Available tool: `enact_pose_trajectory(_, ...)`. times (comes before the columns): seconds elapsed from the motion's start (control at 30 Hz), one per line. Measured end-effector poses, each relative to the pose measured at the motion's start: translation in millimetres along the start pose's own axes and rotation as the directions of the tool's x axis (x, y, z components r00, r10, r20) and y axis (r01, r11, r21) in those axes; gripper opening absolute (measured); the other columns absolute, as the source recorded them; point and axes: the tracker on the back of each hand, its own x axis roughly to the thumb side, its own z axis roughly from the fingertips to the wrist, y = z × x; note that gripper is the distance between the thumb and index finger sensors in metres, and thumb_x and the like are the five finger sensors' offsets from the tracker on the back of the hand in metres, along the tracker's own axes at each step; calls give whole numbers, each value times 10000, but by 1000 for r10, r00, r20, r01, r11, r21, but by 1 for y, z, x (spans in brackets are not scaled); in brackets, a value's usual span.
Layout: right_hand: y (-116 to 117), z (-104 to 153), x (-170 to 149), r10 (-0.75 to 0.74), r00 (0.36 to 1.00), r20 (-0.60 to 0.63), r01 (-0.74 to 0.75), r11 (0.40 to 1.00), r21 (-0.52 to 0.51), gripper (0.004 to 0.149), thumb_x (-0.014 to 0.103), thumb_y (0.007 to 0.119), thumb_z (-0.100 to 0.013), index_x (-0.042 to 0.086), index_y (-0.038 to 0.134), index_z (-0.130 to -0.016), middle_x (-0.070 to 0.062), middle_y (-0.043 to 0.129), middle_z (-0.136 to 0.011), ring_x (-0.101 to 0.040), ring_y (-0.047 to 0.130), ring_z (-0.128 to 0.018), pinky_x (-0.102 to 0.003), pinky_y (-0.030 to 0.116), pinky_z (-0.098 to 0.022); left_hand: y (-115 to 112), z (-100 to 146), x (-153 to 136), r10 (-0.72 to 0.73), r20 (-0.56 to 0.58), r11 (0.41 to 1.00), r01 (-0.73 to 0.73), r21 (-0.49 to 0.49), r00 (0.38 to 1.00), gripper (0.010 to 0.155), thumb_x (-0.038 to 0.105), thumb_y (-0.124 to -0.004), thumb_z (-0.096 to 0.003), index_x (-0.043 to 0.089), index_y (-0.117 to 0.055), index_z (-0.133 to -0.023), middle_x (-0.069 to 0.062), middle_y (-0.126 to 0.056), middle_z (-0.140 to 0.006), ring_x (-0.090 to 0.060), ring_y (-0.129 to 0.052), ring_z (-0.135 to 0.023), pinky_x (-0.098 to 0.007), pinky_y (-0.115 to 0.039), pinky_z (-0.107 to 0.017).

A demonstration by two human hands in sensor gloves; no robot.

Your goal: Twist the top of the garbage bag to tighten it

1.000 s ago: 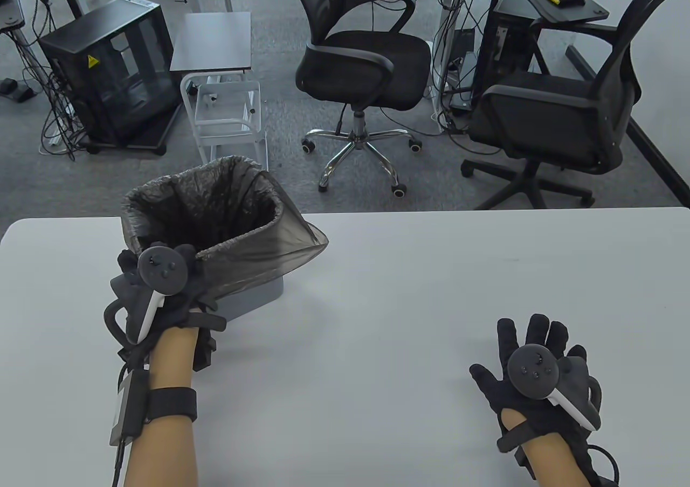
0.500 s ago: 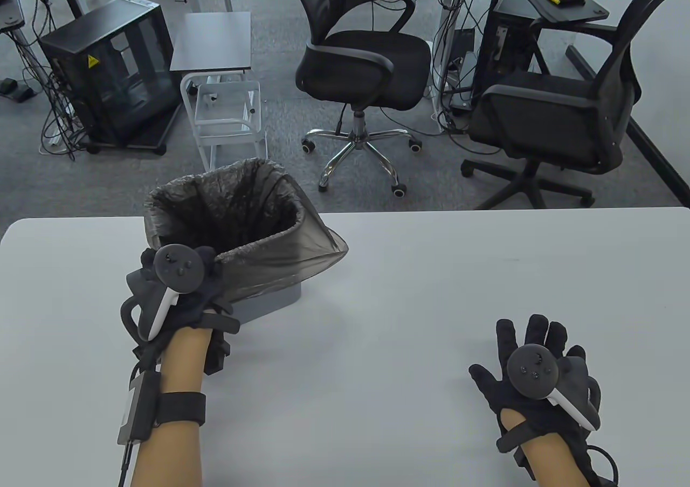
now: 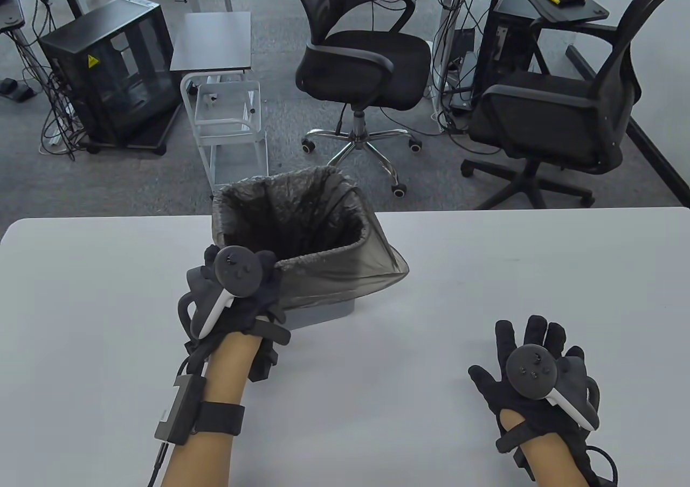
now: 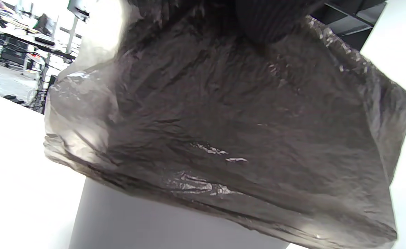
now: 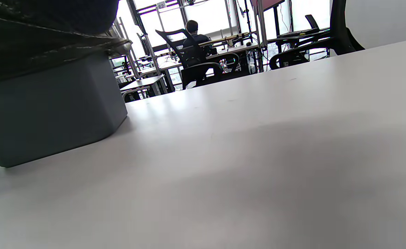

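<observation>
A grey bin (image 3: 329, 310) lined with a dark translucent garbage bag (image 3: 345, 277) stands on the white table (image 3: 377, 401), its mouth open. The bag's top is folded over the rim and one corner sticks out to the right. My left hand (image 3: 253, 287) grips the bin's near left rim over the bag. The left wrist view shows the bag (image 4: 230, 131) draped over the bin (image 4: 154, 224) up close. My right hand (image 3: 531, 357) rests flat on the table at the right, fingers spread, holding nothing. The right wrist view shows the bin (image 5: 50, 107) at its left.
Beyond the table's far edge stand two black office chairs (image 3: 366, 67), a small white cart (image 3: 229, 115) and a black cabinet (image 3: 110, 72). The table's far edge runs just behind the bin.
My left hand has slid the bin with its bag to the right along the table, toward the middle. My right hand has stayed still.
</observation>
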Motion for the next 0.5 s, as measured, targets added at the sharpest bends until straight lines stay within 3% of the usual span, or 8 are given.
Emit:
enact_pose_trajectory(0.27,0,-1,-1,1,1000,-7,-1,1000,-8,890,659,666,-514,204,182,-1107,-220,-110,-1003,-561,-93,-853,-759,-1,-514,-22,16,51,22,125,998,-15,-56,992,517,489,-668,-480,365,-693,-981,-31,-496,-1120,-523,-217,-1043,-741,-346,-682)
enact_pose_trajectory(0.5,0,-1,-2,-6,1000,5,7,999,-35,890,656,669,-513,201,188,-1107,-224,-100,-1006,-563,-80,-859,-761,7,-518,-34,27,81,21,165,997,-9,-73,986,514,489,-670,-482,364,-696,-980,-37,-503,-1117,-531,-228,-1039,-743,-347,-680)
